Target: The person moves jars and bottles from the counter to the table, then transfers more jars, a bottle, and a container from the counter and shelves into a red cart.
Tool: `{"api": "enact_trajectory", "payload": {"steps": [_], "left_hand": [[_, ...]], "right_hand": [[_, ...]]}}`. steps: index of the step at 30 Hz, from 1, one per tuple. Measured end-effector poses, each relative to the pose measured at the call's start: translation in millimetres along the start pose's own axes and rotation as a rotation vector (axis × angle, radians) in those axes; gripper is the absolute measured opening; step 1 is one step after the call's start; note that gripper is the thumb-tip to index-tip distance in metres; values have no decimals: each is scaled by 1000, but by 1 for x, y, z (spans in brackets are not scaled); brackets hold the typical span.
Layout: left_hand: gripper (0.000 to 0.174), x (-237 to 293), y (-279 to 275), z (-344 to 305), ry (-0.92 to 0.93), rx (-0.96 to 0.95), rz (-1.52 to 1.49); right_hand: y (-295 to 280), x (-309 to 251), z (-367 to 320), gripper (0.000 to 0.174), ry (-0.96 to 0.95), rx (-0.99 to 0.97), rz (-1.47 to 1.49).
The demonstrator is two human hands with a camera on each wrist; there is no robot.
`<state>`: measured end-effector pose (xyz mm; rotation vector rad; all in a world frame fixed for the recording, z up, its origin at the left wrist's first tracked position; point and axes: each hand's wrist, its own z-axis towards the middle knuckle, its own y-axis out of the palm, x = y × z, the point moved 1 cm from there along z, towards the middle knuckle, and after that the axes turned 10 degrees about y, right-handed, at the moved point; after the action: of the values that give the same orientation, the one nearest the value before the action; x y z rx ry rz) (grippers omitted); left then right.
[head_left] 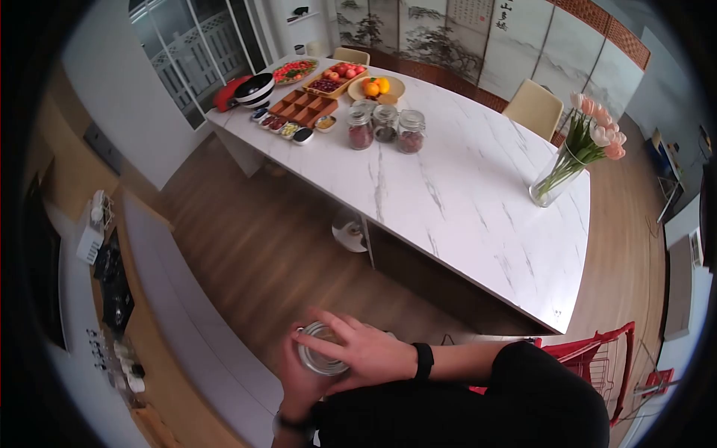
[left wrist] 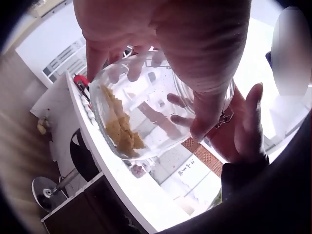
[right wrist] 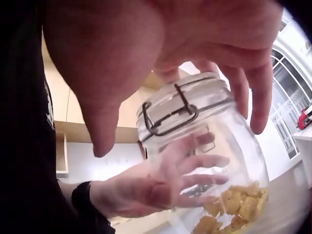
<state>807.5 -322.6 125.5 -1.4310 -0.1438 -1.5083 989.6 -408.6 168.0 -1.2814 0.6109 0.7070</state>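
Glass jar (head_left: 321,351) gripped in both my hands: left hand (head_left: 297,384) cupping body from below, right hand (head_left: 362,347) spread over clip lid (right wrist: 195,95), fingers curled at rim. Jar close to my chest, above wood floor (head_left: 254,254), well apart from marble table (head_left: 478,209) edge; open room ahead. Long axis tilted, lid uppermost, yellow pieces (right wrist: 239,204) slumped at base. Head view: body mostly hidden under hands.
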Motion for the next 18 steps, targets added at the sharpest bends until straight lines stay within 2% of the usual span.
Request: {"api": "enact_trajectory", "payload": {"steps": [3, 5, 7, 11, 14, 15, 17, 18], "left_hand": [[107, 0, 18, 31, 100, -84, 118], [104, -7, 29, 46, 132, -123, 140], [101, -8, 40, 68, 238, -118, 145], [109, -32, 50, 113, 327, -209, 134], [128, -59, 50, 154, 174, -408, -190], [128, -73, 45, 166, 183, -408, -201], [123, -112, 36, 182, 90, -380, -215], [113, -134, 27, 188, -31, -399, -205]], "right_hand": [[-13, 20, 1, 94, 98, 124, -90], [-19, 32, 3, 92, 144, 148, -94], [-28, 43, 7, 90, 190, 177, -112], [-42, 70, 23, 89, 216, 277, -183], [-58, 93, 41, 89, 266, 329, -218], [-66, 99, 47, 89, 300, 339, -217], [-89, 106, 62, 87, 411, 352, -229], [-96, 116, 66, 89, 461, 368, -261]]}}
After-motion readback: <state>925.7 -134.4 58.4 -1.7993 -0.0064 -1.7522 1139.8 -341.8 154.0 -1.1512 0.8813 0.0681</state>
